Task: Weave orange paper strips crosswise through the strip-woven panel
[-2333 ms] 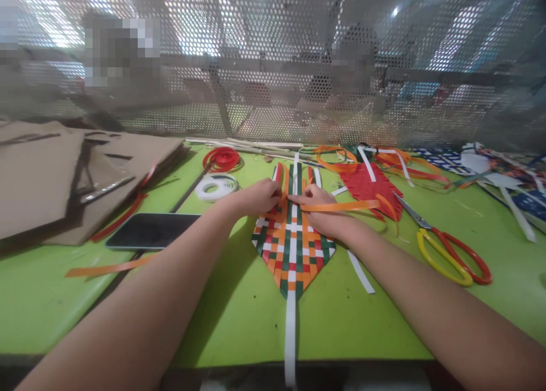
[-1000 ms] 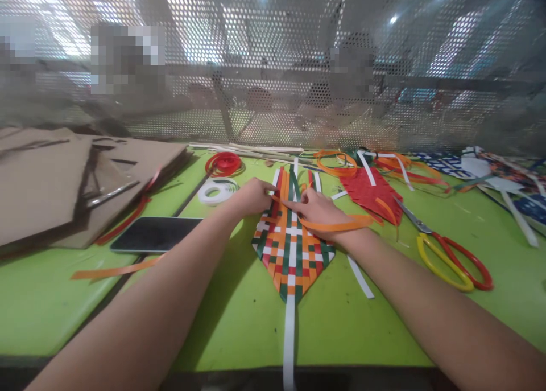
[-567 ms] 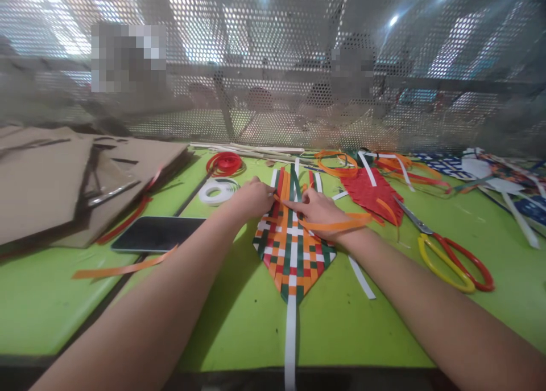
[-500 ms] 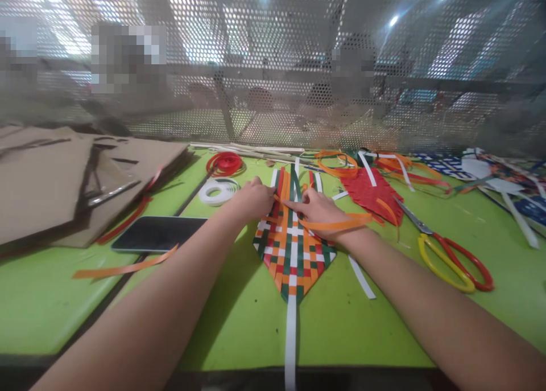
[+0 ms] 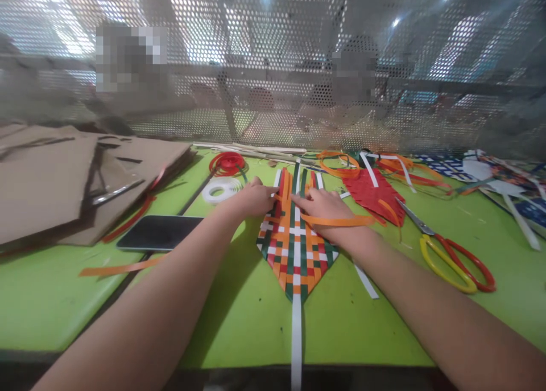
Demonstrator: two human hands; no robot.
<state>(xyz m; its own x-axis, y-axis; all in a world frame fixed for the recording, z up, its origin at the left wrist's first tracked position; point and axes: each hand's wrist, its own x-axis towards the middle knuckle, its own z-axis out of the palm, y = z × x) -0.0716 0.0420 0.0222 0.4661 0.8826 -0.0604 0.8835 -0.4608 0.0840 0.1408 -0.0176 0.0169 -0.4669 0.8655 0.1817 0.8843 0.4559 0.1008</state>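
A woven piece (image 5: pixel 296 248) of orange, white, green and red strips lies on the green table, its pointed end toward me. Loose strip ends fan out at its far side, and a long white strip (image 5: pixel 297 340) runs from the point over the table's near edge. At the upper left of the weave, my left hand (image 5: pixel 258 197) is closed, pinching a short orange strip end. My right hand (image 5: pixel 326 206) rests over the upper right part, its index finger stretched onto the upright strips. An orange strip (image 5: pixel 341 221) crosses my right wrist. The undersides of my fingers are hidden.
Scissors (image 5: pixel 447 254) lie open on the right, beside a red woven piece (image 5: pixel 371 189). Left are cardboard sheets (image 5: pixel 42 180), a phone (image 5: pixel 160 233), and red (image 5: pixel 227 163) and white (image 5: pixel 220 191) strip rolls. A perforated screen (image 5: pixel 273 66) stands behind, with people beyond.
My right hand's fingers have shifted slightly over the upright strips. More of the central white strip shows beside the green one. My left hand stays at the weave's left side.
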